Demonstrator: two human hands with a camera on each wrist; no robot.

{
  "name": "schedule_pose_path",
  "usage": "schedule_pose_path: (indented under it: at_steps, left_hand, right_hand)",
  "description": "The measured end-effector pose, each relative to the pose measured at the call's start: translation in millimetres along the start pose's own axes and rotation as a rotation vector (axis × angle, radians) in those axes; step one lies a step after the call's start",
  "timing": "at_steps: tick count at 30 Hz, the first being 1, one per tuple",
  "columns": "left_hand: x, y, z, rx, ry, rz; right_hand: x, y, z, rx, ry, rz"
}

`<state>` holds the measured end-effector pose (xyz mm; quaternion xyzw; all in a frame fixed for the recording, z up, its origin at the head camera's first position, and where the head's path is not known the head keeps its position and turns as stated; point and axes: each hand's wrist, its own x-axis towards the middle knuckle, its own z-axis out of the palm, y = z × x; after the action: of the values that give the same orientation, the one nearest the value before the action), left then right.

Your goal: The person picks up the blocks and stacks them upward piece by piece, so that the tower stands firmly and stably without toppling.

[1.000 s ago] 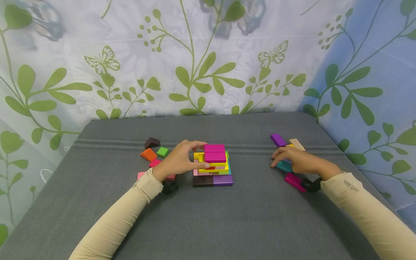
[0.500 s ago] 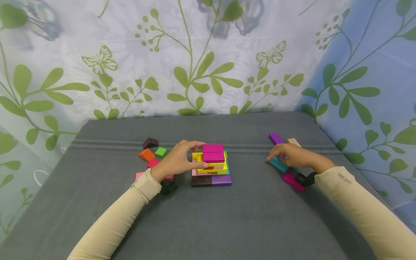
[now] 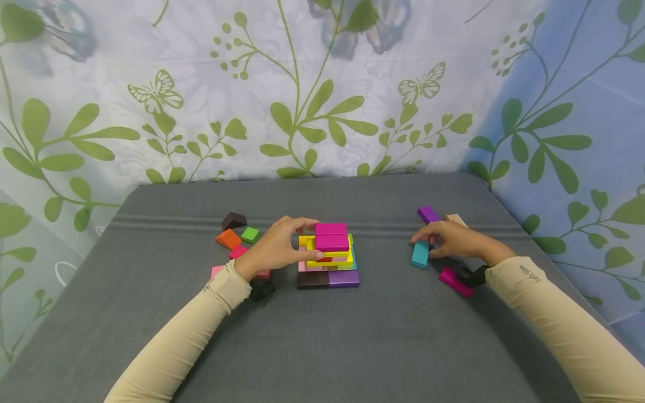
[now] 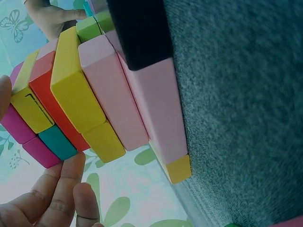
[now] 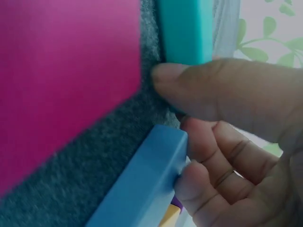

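Note:
A stack of coloured blocks [image 3: 331, 242] stands mid-table, two magenta blocks on top over yellow, red and pink ones. My left hand [image 3: 277, 246] holds its upper layers from the left, thumb at the front and fingers at the back. In the left wrist view, fingertips touch a teal block [image 4: 57, 143] in the stack. On the right, my right hand [image 3: 456, 240] pinches a loose teal block [image 3: 420, 256] by its far end, with the thumb on it in the right wrist view. A blue block [image 5: 142, 179] lies beside the curled fingers there.
Near the right hand lie a purple block [image 3: 428, 214], a beige block [image 3: 456, 219] and a magenta block [image 3: 455, 281]. Left of the stack are dark brown [image 3: 234, 220], orange [image 3: 229, 239], green [image 3: 249, 234] and pink blocks. A patterned curtain [image 3: 201, 84] hangs behind the table.
My right hand has drawn the teal block a little leftward, away from the other blocks, and turned it so its near end points toward me. The left hand has stayed on the stack.

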<state>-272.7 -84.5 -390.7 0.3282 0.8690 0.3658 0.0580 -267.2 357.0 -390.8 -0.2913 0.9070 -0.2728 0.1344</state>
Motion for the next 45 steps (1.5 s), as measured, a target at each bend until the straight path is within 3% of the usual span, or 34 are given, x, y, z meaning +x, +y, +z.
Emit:
schedule_pose_path:
  at_steps: [12,19,25,34,45]
  left_hand:
    - [-1.4,1.1,-0.1,-0.033,-0.001,-0.002]
    - [-0.9,-0.5,2.5,-0.045,0.007,0.008]
    - [-0.6,-1.5,3.1,-0.047,0.004,-0.008]
    - [-0.6,1.8,2.9,-0.043,0.014,-0.012]
    - [0.0,2.4,3.6,-0.046,0.019,-0.024]
  right_hand:
    - [5.3,-1.5,2.2,0.020,0.006,0.047]
    - [9.7,-12.6,4.7,-0.012,0.153,0.006]
    - [19.0,-29.0,8.0,0.037,0.252,0.008]
    - [39.3,-54.7,16.8,0.163,0.400,-0.132]
    - [69.9,-74.1,29.1,0.297,0.388,-0.221]
